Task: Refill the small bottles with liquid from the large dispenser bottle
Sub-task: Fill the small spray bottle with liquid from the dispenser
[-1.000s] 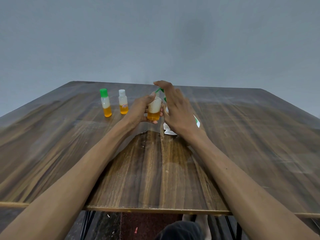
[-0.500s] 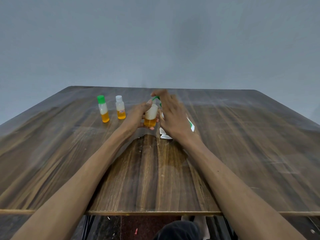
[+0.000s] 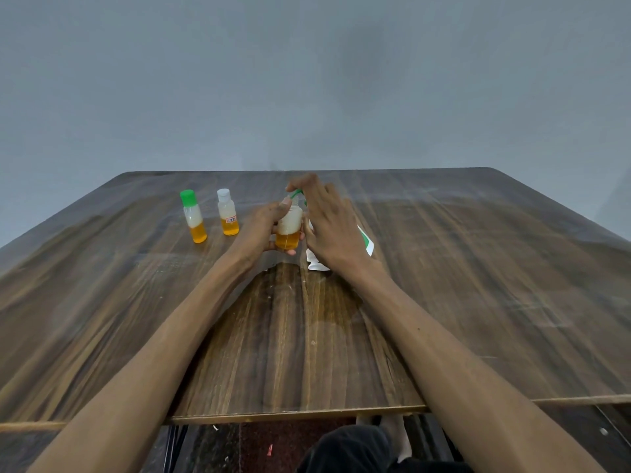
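Observation:
My left hand (image 3: 261,230) grips a small uncapped bottle (image 3: 289,228) partly filled with orange liquid, held just above the table with its mouth under a green pump nozzle (image 3: 295,193). My right hand (image 3: 329,223) lies with straight fingers over the pump head of the large white dispenser bottle (image 3: 367,244), which it mostly hides. Two more small bottles stand to the left: one with a green cap (image 3: 193,216), one with a white cap (image 3: 228,212). Both hold orange liquid at the bottom.
The wooden table (image 3: 478,268) stretches wide on both sides. Its near edge (image 3: 297,416) runs just above my knees. A grey wall rises behind the far edge.
Both hands and the bottles kept their pose at the dispenser. The view has tilted, so the table appears lower in the frame.

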